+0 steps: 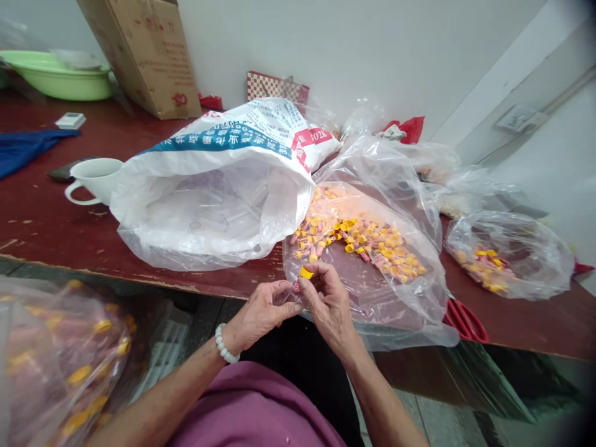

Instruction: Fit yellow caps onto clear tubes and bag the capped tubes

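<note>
Both hands meet in front of me at the table's edge. In a pinch, my right hand (326,304) holds a small yellow-capped piece (306,272) with a red-and-white patterned lower part. Close against it, my left hand (261,313) has its thumb and fingers drawn together; a thin dark loop shows by its fingertips, but what it grips is too small to make out. Just beyond lies a clear plastic bag (400,310), spread flat, with many similar yellow-capped pieces (363,239) in it. To its left, a white woven sack (186,164) lies with its mouth facing me.
On the dark red table (41,217) are a white cup (95,177), a cardboard box (149,62), a green basin (69,84) and red-handled scissors (465,321). A smaller clear bag (540,254) sits at right. Another filled bag (51,366) stands low at left.
</note>
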Tool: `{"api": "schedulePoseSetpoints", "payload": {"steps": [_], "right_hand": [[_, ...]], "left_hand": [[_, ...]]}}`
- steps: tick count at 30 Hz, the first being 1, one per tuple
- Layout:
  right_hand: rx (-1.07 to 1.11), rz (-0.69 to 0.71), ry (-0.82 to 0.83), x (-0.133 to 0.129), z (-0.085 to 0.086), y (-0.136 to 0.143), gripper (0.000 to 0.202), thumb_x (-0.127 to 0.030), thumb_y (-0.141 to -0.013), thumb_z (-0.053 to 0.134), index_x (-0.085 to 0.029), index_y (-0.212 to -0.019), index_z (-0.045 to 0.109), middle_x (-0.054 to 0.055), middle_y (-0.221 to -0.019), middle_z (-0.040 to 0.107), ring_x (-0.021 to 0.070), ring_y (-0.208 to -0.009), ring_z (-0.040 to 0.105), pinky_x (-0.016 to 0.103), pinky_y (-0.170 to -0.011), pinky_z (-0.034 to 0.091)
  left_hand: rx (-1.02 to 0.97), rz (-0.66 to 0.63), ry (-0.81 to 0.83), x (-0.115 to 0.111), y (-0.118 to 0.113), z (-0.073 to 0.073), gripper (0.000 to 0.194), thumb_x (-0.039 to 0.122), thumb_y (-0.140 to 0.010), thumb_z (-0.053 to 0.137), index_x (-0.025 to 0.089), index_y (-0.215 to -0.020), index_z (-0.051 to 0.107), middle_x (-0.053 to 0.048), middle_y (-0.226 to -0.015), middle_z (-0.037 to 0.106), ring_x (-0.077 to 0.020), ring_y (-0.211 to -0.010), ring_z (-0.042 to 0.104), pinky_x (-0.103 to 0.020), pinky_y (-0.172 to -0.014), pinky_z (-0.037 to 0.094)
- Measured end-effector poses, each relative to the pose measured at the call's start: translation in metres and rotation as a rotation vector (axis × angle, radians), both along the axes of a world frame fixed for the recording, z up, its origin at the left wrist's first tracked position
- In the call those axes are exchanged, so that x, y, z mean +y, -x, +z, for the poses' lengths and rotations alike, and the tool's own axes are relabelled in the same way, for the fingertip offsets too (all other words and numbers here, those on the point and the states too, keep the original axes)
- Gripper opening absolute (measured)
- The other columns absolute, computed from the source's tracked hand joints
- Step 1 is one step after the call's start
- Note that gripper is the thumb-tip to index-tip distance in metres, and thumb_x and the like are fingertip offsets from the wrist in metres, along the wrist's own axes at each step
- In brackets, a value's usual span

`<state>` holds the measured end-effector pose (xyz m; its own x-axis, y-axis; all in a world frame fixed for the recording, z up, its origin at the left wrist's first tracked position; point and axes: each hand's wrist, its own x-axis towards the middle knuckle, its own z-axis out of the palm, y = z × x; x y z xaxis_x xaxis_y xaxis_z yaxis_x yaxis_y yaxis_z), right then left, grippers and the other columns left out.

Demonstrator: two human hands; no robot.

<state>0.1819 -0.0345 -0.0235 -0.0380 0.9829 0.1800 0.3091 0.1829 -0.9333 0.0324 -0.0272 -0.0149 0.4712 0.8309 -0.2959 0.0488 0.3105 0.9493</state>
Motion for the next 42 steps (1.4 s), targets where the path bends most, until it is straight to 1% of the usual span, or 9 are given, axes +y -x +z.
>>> {"api": "schedulePoseSetpoints", "payload": {"steps": [4,7,13,18,23,26,30,35,42], "right_hand": [[-0.166,0.027,-0.114,-0.004,0.001,-0.007,0.026,-0.039,-0.087,0.053,-0.022,-0.107,0.051,0.009,-0.121,0.051,0.0207,-0.108,0.052,0.036,-0.087,0.045],[-0.324,0.108,-0.247,-0.004,0.001,-0.013,0.052,-0.046,-0.071,0.071,-0.022,-0.111,0.047,0.013,-0.135,0.038,0.0281,-0.126,0.038,0.045,-0.101,0.036],[-0.414,0.216,-0.360,-0.005,-0.010,-0.007,0.080,-0.049,-0.058,0.080,-0.023,-0.119,0.035,0.014,-0.128,0.044,0.0280,-0.122,0.042,0.045,-0.098,0.040],[-0.501,0.227,-0.390,-0.007,-0.018,0.001,0.080,-0.052,-0.058,0.079,-0.021,-0.119,0.038,0.015,-0.129,0.046,0.0294,-0.120,0.044,0.046,-0.097,0.040],[-0.309,0.270,-0.254,-0.006,-0.017,-0.001,0.066,-0.051,-0.066,0.075,-0.021,-0.118,0.044,0.013,-0.131,0.045,0.0257,-0.123,0.044,0.040,-0.097,0.041],[-0.314,0.049,-0.099,0.016,-0.018,-0.020,0.042,-0.052,-0.083,0.054,-0.021,-0.111,0.052,0.010,-0.120,0.055,0.0210,-0.108,0.054,0.034,-0.087,0.047],[-0.441,-0.316,0.023,0.070,-0.030,-0.052,0.035,-0.042,-0.089,0.038,-0.015,-0.098,0.058,0.010,-0.095,0.063,0.0206,-0.087,0.058,0.035,-0.079,0.045],[-0.566,-0.305,0.153,0.116,-0.048,-0.058,0.026,-0.037,-0.077,0.055,-0.016,-0.091,0.062,0.009,-0.087,0.064,0.0241,-0.085,0.058,0.035,-0.077,0.042],[-0.480,-0.398,0.188,0.117,-0.048,-0.064,0.024,-0.023,-0.074,0.055,-0.015,-0.097,0.060,0.009,-0.083,0.063,0.0243,-0.083,0.059,0.038,-0.081,0.041]], "left_hand": [[-0.022,0.020,0.016,-0.001,0.004,-0.002,0.030,0.040,-0.076,0.065,0.013,-0.087,0.059,0.006,-0.055,0.042,-0.0050,-0.046,0.029,-0.018,-0.042,0.022],[-0.022,0.009,0.025,-0.002,0.005,-0.003,0.029,0.038,-0.076,0.064,0.012,-0.087,0.058,0.005,-0.058,0.043,-0.0050,-0.046,0.029,-0.019,-0.043,0.022],[-0.212,0.034,0.124,-0.006,0.000,-0.008,0.027,0.034,-0.072,0.067,0.011,-0.072,0.053,0.002,-0.065,0.047,-0.0074,-0.057,0.037,-0.018,-0.050,0.029],[-0.230,0.076,0.205,-0.007,0.001,-0.021,0.030,0.036,-0.076,0.065,0.013,-0.067,0.049,0.003,-0.060,0.045,-0.0063,-0.053,0.035,-0.018,-0.047,0.026],[-0.248,0.069,0.227,-0.001,0.008,-0.020,0.032,0.037,-0.075,0.067,0.014,-0.065,0.047,0.005,-0.054,0.041,-0.0038,-0.043,0.031,-0.018,-0.038,0.021],[-0.197,0.107,0.215,0.004,0.011,-0.016,0.030,0.041,-0.075,0.066,0.015,-0.078,0.052,0.006,-0.056,0.045,-0.0025,-0.035,0.027,-0.017,-0.033,0.016],[-0.088,0.120,0.091,0.007,0.014,-0.015,0.033,0.040,-0.076,0.065,0.014,-0.094,0.058,0.002,-0.068,0.054,-0.0046,-0.045,0.043,-0.016,-0.038,0.028],[-0.065,0.070,0.021,0.004,0.010,-0.019,0.028,0.036,-0.078,0.064,0.013,-0.092,0.058,-0.001,-0.075,0.058,-0.0086,-0.062,0.054,-0.018,-0.054,0.043],[-0.056,0.055,0.044,0.005,0.008,-0.022,0.027,0.038,-0.077,0.064,0.015,-0.088,0.053,0.004,-0.061,0.050,-0.0065,-0.047,0.046,-0.016,-0.039,0.037]]}}
